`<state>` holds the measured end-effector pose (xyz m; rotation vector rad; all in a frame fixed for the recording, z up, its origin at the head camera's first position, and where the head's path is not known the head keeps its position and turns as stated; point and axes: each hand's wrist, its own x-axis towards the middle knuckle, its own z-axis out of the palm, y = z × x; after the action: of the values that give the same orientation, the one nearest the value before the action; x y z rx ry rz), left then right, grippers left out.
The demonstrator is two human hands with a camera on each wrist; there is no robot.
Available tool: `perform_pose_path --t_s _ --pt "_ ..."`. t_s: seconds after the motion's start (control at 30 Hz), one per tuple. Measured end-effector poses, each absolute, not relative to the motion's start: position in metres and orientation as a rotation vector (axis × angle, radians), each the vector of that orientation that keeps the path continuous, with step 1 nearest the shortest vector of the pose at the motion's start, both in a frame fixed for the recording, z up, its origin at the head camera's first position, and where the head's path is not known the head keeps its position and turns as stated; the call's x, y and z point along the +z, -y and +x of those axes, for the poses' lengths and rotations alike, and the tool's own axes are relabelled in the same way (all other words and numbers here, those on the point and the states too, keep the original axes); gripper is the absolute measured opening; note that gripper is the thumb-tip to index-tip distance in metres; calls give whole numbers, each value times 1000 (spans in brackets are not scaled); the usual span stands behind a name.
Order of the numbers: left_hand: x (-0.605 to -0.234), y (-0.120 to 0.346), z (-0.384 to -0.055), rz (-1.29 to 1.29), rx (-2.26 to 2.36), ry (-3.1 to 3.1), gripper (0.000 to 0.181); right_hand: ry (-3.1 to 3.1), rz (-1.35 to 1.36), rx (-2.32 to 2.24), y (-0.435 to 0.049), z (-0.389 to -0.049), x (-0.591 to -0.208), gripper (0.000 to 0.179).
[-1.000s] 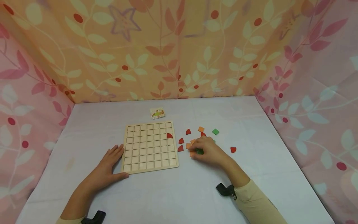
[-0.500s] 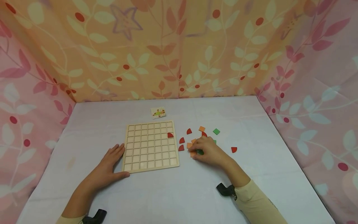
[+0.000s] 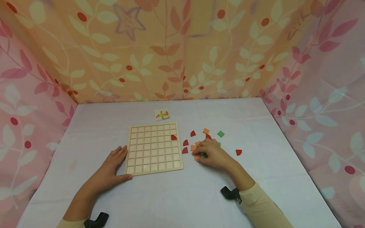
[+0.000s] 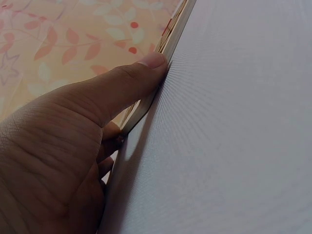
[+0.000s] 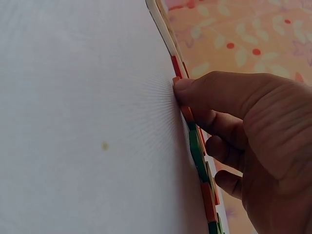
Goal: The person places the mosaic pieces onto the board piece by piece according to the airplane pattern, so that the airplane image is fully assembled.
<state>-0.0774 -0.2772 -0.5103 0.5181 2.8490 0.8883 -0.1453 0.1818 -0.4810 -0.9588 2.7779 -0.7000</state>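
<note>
A wooden grid board (image 3: 151,147) lies on the table with one red quarter-circle tile (image 3: 174,137) in a cell near its right side. My left hand (image 3: 106,171) spans the board's near left corner, fingers stretched along the left edge and thumb on the front edge. The left wrist view shows that thumb (image 4: 131,78) against the board's rim. Over the loose pieces, my right hand (image 3: 212,153) pinches an orange square tile (image 3: 196,157) with thumb and finger. Under its palm a green tile (image 3: 204,155) shows, and the hand partly hides other pieces.
Behind the board lies a small pattern card (image 3: 161,114). Several loose red, orange and green tiles are scattered right of the board, among them a green square (image 3: 220,134), an orange square (image 3: 206,130) and a red quarter circle (image 3: 238,152). Patterned cloth walls (image 3: 182,57) surround the table.
</note>
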Motion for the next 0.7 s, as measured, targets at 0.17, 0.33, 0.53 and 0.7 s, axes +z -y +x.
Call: perform_pose_path --t_s 0.17,0.33,0.53,0.7 --pt "-512 278 -78 543 897 -2857 115 -2786 -968 -686 -181 -145 -482 20" --pt "-513 278 -79 564 893 -2872 115 -2788 -970 -714 -181 -145 -480 21" --pt "-511 278 -79 555 882 -2868 115 -2770 -970 -825 -181 -145 -478 22" --pt "-512 278 -77 542 884 -2864 115 -2760 -1015 -896 -179 -146 -477 25"
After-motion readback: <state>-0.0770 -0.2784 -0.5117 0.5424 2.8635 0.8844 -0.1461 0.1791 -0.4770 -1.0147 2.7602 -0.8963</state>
